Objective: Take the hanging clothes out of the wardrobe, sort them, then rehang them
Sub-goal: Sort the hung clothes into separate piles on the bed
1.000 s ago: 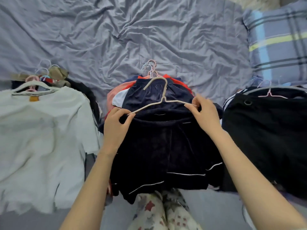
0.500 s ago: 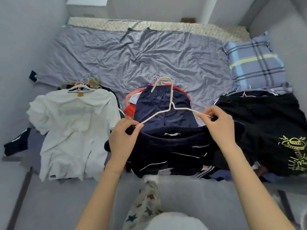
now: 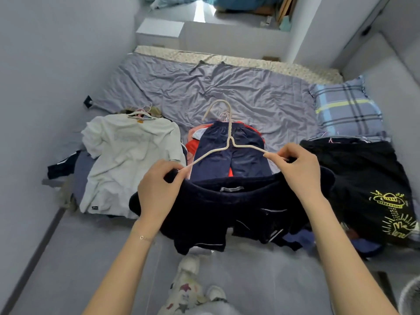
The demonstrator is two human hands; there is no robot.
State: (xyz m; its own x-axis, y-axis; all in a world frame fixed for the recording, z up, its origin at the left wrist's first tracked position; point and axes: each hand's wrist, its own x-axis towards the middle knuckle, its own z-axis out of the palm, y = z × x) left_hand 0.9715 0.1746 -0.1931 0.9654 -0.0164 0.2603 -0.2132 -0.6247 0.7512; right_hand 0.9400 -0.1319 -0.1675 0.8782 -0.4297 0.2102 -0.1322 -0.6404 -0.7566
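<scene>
Risen clear of the middle pile (image 3: pixel 216 160) since a moment ago, left hand (image 3: pixel 159 192) and right hand (image 3: pixel 300 171) pinch, fingers curled, the cream hanger (image 3: pixel 230 138) ends, seemingly gripping the navy garment (image 3: pixel 227 208) too, over the bed (image 3: pixel 227 92) near edge, between white T-shirt (image 3: pixel 127 160) left and black clothes (image 3: pixel 363 173) right.

A: Room layout?
B: Bed (image 3: pixel 250 98) fills mid-frame, with a wrinkled grey-lilac sheet (image 3: pixel 181 87). Dotted mattress edge (image 3: pixel 295 68) shows along the far side. Plaid pillow (image 3: pixel 345 110) at right.
A: Walls?
B: Pale grey left wall (image 3: pixel 45 53), right wall (image 3: pixel 386 64) the same. Grey floor (image 3: pixel 79 258) in the lower frame.
A: Behind the bed?
B: White ledge (image 3: pixel 227 35) with a white box (image 3: pixel 159 30), top centre. Daylight streak (image 3: pixel 201 12) above it. Light soft, no hard shadows. Round white grille (image 3: pixel 410 296), cut off, lower right corner.
</scene>
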